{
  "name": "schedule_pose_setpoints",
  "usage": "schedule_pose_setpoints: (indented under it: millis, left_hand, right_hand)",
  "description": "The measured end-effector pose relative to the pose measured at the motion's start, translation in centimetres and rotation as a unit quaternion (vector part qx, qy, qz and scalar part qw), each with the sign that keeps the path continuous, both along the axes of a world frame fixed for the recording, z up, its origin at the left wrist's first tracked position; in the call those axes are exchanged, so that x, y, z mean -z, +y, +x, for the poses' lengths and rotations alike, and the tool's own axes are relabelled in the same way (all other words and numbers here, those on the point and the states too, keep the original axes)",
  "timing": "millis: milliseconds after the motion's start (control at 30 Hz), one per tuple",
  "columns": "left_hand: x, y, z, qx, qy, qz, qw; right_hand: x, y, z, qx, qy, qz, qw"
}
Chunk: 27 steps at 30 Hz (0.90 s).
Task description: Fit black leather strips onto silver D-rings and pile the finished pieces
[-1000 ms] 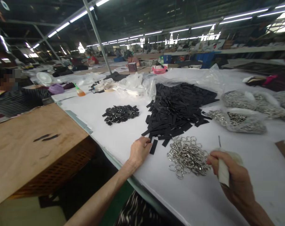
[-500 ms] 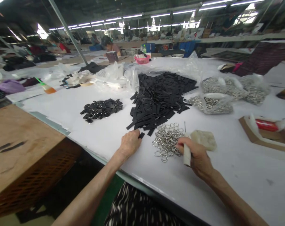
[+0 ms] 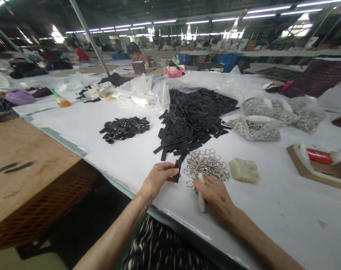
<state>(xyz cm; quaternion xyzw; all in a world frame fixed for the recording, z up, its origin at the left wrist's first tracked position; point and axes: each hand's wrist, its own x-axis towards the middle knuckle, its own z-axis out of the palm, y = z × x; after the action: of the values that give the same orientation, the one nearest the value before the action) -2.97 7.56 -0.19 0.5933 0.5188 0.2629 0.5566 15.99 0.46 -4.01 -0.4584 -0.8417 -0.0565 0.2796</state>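
Note:
Pinched upright between the thumb and fingers of my left hand (image 3: pixel 158 178) is a short black strap piece (image 3: pixel 176 171). My right hand (image 3: pixel 217 195) is closed around a pale, whitish stick-like tool (image 3: pixel 201 202). Its fingertips are at the near edge of a pile of silver D-rings (image 3: pixel 207 165); a ring seems to be at them, but this is partly hidden. Behind both hands spreads a large heap of black strap pieces (image 3: pixel 191 116). Farther left lies a smaller pile of black straps with rings on them (image 3: pixel 125 129).
A yellowish block (image 3: pixel 244 170) sits right of the rings. Beyond it are clear bags of metal rings (image 3: pixel 255 127) and a cardboard box (image 3: pixel 314 168) with a red object. Plastic bags (image 3: pixel 139 90) and a pink basket (image 3: pixel 174 72) stand farther back. A wooden tabletop (image 3: pixel 26 150) adjoins at left.
My left hand has lifted a black strap piece from the table and turned it upright. My right hand has moved left and nearer to it, still holding the pale tool.

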Motion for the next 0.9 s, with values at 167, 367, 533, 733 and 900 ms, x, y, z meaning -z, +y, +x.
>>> schedule_pose_setpoints:
  millis: [167,367,533,733,900]
  left_hand:
    - [0.1,-2.0,1.5,-0.028,-0.201,-0.181,0.962]
    - [-0.1,-3.1,2.5,-0.043,-0.23,-0.2,0.951]
    - [-0.3,-4.0,3.6,-0.028,-0.222,-0.198,0.955]
    - [-0.4,-5.2,5.4,0.003,-0.162,-0.153,0.975]
    - [-0.1,-5.6,6.0,0.011,-0.127,-0.112,0.985]
  right_hand:
    - [-0.5,-0.4,0.0,0.013,0.043,-0.003,0.999]
    - [-1.2,-0.8,1.1,0.094,0.228,-0.05,0.968]
    - [-2.1,-1.1,1.6,0.112,0.284,-0.047,0.951]
    - [-2.8,-1.3,1.7,0.114,0.201,0.003,0.973]
    - [-3.4,-1.4,1.4,0.072,0.11,0.075,0.989]
